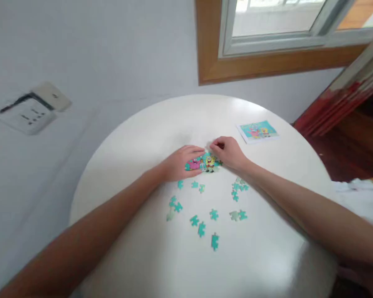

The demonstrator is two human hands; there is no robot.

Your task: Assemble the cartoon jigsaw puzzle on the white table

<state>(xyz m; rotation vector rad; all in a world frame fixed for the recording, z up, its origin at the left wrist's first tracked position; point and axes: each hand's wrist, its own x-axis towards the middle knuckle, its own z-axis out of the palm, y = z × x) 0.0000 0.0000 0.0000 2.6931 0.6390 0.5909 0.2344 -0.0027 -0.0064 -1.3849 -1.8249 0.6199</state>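
White table (pixel 211 273), round-edged, stands against a pale wall (pixel 118 54), and near its middle lies the joined puzzle section (pixel 202 162), showing a pink figure (pixel 194 164) and a yellow figure (pixel 210 161).

Around the section's left end, the left hand (pixel 183 162) has a wide grip: fingers across the upper edge, thumb along the lower. That is a good brace; light, level pressure should suit it, since thin card joints could buckle under a push from one side. At the upper right edge, the right hand (pixel 226 151) has a narrow grip, fingertips close together; whether they pinch a piece, I cannot tell. Best to line up tab and slot first, then press straight down rather than slide. If the fit resists, turning the piece would be kinder than forcing it.

Loose pieces (pixel 202 229) lie scattered nearer the person, with a small cluster (pixel 235 187) beside the right forearm, which should stay lifted to avoid dragging them. Some look pale, perhaps face down. Beyond the right hand, the picture card (pixel 258 130) lies in view, handy for checking colours and placement.
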